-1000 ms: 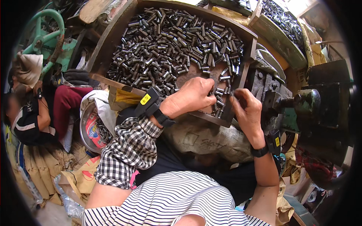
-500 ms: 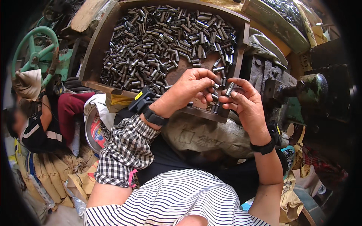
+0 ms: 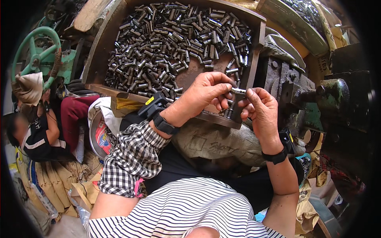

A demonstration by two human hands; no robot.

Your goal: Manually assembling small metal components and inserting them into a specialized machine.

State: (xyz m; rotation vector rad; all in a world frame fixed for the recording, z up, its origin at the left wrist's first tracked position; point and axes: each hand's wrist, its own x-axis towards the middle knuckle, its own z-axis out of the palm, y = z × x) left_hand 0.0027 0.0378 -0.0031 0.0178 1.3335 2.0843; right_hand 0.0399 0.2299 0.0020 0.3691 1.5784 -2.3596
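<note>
Brown open-topped wooden tray (image 3: 254, 55), grey metal tube heap (image 3: 158, 59) inside. Left hand (image 3: 201, 94), right hand (image 3: 262, 113) over near-right corner, each pinching one end of a small shiny cylindrical metal piece (image 3: 238, 91). Likely light, rigid, sturdy, maybe slick; grip by ends.

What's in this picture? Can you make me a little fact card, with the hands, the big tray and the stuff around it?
Left hand: pinching one end of a short metal tube
Right hand: pinching the tube's other end
Tray: heaped with many loose tubes
Clothes: striped shirt; checked sleeve cover on the left arm
Far left: green handwheel; another person
Far right: dark machine
</note>
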